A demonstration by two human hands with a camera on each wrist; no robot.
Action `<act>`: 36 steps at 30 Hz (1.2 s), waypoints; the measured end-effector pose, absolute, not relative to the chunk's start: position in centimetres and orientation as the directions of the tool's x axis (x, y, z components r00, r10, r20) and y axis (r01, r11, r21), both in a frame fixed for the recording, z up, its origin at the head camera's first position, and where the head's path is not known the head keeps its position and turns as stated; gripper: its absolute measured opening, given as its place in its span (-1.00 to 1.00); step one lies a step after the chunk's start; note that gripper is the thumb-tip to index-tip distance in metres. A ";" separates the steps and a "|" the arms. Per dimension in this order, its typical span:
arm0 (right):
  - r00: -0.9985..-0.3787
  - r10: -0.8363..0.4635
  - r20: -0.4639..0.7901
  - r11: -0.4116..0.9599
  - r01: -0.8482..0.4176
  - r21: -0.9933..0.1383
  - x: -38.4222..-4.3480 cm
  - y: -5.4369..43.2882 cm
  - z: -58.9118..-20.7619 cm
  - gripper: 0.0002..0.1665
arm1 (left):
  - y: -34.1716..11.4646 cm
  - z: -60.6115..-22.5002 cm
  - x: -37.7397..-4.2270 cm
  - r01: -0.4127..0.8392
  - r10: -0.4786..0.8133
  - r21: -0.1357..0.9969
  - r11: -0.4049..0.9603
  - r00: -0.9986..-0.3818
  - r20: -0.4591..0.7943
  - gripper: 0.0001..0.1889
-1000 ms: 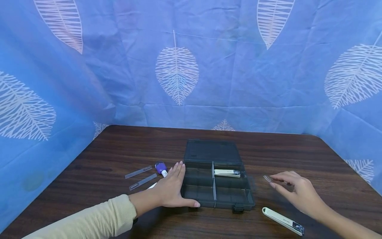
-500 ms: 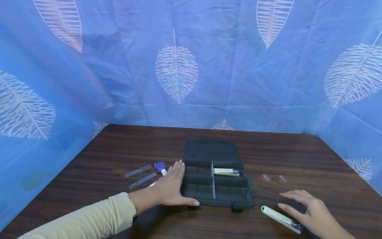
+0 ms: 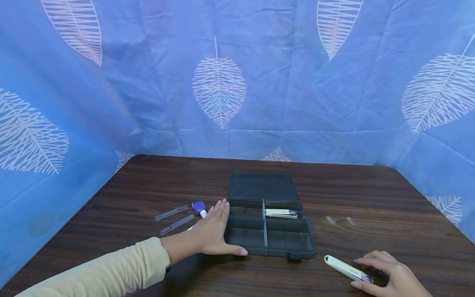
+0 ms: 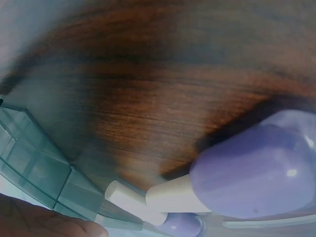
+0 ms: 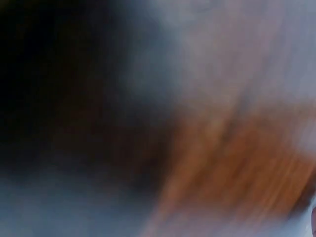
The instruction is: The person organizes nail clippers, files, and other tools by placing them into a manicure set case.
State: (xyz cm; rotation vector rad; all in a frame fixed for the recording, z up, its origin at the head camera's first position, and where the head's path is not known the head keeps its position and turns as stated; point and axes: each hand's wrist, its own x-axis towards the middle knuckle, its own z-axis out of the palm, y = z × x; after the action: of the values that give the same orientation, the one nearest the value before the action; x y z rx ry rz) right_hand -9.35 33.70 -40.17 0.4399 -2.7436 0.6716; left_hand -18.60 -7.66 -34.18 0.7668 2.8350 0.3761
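Observation:
In the head view my left hand [image 3: 209,235] rests along the left side of a dark, see-through compartment box [image 3: 246,237], fingers straight and thumb spread at the front edge. The box lies with its lid [image 3: 262,185] laid back. A cream nail clipper [image 3: 281,213] sits in its back right compartment. Another cream nail clipper [image 3: 345,267] lies on the table right of the box. My right hand [image 3: 393,274] is at this clipper's metal end, thumb and fingers parted on either side of it. The right wrist view is too blurred to show the hand's hold.
Left of the box lie a purple nail polish bottle [image 3: 198,207] and two clear flat strips [image 3: 172,212]. The left wrist view shows a near polish bottle [image 4: 252,173] and one behind [image 4: 181,224]. Two small clear pieces [image 3: 330,220] lie on the right of the table [image 3: 178,173].
My right hand has let go of a small clear piece, leaving two on the table, and moved toward the front to the loose nail clipper. My left hand stays in place.

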 end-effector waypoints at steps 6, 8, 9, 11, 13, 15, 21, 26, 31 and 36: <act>-0.862 -0.280 0.423 0.781 -0.461 -0.421 -8.9 34.1 -40.9 -0.53 | -7.7 -34.1 -18.5 0.466 0.514 0.295 0.834 -0.851 -0.106 0.23; -0.854 -0.272 0.444 0.773 -0.469 -0.428 -8.7 34.1 -41.0 -0.53 | -7.7 -34.0 -18.4 0.466 0.513 0.296 0.834 -0.852 -0.105 0.23; -0.850 -0.266 0.456 0.771 -0.471 -0.428 -8.7 34.1 -41.0 -0.54 | -7.7 -34.0 -18.4 0.465 0.513 0.296 0.834 -0.852 -0.105 0.23; -0.847 -0.262 0.462 0.771 -0.472 -0.428 -8.6 34.1 -41.0 -0.57 | -7.7 -34.0 -18.4 0.466 0.513 0.297 0.833 -0.852 -0.103 0.23; -0.851 -0.261 0.455 0.772 -0.467 -0.431 -8.6 34.1 -40.9 -0.60 | -7.7 -34.0 -18.4 0.467 0.515 0.301 0.831 -0.851 -0.101 0.23; -0.855 -0.260 0.448 0.777 -0.461 -0.428 -8.6 34.2 -40.8 -0.63 | -7.7 -34.0 -18.4 0.466 0.515 0.305 0.830 -0.851 -0.100 0.24; -0.900 -0.207 0.384 0.826 -0.371 -0.424 -8.5 34.2 -40.3 -0.72 | -7.7 -34.2 -18.4 0.464 0.514 0.310 0.830 -0.852 -0.101 0.24; -0.918 -0.181 0.352 0.860 -0.322 -0.395 -8.6 34.4 -40.1 -0.80 | -7.7 -34.3 -18.5 0.462 0.513 0.316 0.829 -0.853 -0.099 0.24; -0.919 -0.177 0.351 0.874 -0.311 -0.374 -9.2 34.3 -39.7 -0.82 | -7.7 -34.4 -18.6 0.464 0.514 0.317 0.827 -0.853 -0.090 0.24; -0.868 -0.156 0.472 0.862 -0.352 -0.364 -9.7 33.2 -38.6 -0.75 | -7.7 -34.5 -18.7 0.467 0.516 0.320 0.824 -0.852 -0.085 0.24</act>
State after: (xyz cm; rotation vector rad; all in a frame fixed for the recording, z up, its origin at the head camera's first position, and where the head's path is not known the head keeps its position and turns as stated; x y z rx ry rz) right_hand -9.67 33.17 -38.59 0.3739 -2.6012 0.6222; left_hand -18.71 -7.72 -34.50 0.7708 2.8382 0.4342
